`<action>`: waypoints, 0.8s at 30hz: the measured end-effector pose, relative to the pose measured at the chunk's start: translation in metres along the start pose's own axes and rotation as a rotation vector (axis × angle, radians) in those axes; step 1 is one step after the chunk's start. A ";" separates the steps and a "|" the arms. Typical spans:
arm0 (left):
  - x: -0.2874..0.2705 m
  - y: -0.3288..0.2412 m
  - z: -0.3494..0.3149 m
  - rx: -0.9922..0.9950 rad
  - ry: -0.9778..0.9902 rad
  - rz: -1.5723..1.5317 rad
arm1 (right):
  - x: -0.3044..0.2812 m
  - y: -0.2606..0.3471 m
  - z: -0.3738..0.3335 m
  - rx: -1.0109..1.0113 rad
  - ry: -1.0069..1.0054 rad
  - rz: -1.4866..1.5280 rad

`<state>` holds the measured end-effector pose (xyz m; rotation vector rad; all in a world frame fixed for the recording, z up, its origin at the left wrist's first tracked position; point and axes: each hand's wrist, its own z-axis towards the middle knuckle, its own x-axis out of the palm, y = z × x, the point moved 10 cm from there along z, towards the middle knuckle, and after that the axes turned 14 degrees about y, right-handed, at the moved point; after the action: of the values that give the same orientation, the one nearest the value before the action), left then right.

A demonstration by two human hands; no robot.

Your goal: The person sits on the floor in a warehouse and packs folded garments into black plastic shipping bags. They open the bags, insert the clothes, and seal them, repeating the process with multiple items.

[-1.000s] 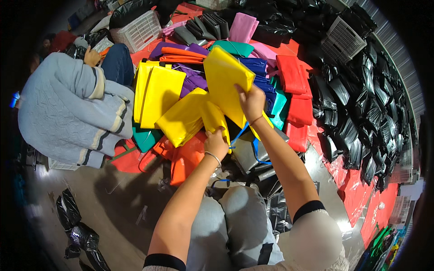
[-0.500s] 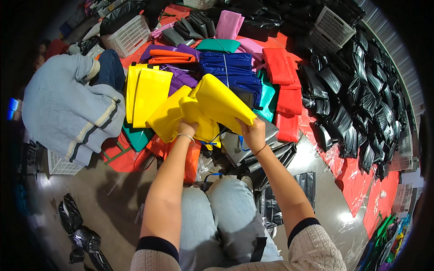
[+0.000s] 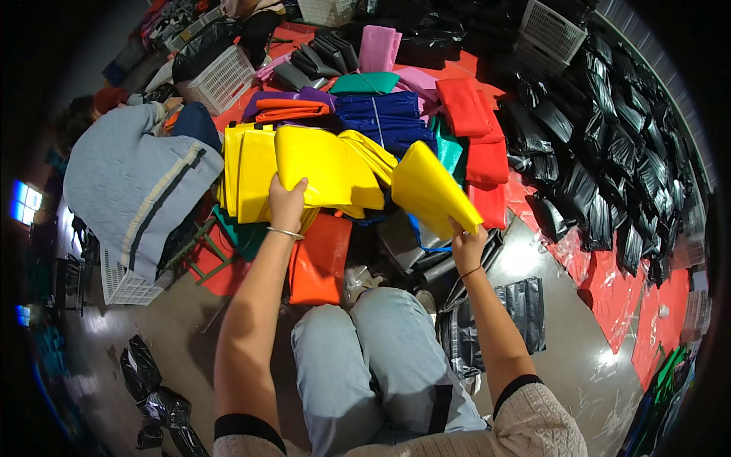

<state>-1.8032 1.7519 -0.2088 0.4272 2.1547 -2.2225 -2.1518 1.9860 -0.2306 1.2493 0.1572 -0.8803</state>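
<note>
Folded yellow plastic bundles [image 3: 257, 177] lie left, folded red plastic bundles [image 3: 486, 161] right, glossy black plastic packets [image 3: 601, 164] farther right.

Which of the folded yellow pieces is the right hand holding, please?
The rightmost yellow piece, slanting down to the right hand; the other yellow pieces are farther left, one in the left hand.

The bare left forearm [image 3: 250, 316] extends forward and inclines inward; the left hand [image 3: 287, 204] is closed in a grip, thumb on the inner side. The bare right forearm [image 3: 489, 312] likewise inclines inward, with the right hand [image 3: 469, 247] closed in a grip. Hands are positioned well apart, the left farther forward.
</note>
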 end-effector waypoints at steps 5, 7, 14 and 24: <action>-0.059 -0.096 -0.024 0.099 0.227 -0.028 | -0.076 -0.045 -0.032 0.189 -0.207 0.377; -0.097 -0.150 -0.050 0.226 0.332 -0.191 | -0.117 -0.043 -0.042 0.129 -0.273 0.560; -0.114 -0.203 -0.135 -0.027 0.909 -0.354 | -0.249 -0.012 -0.066 0.079 -0.336 0.765; 0.016 -0.014 -0.218 -0.239 0.859 -0.174 | -0.186 0.133 -0.056 0.256 0.512 1.404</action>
<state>-1.7811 1.9692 -0.2013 1.4408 2.8760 -2.0206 -2.1704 2.1322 -0.0477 1.4097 -0.4186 0.6518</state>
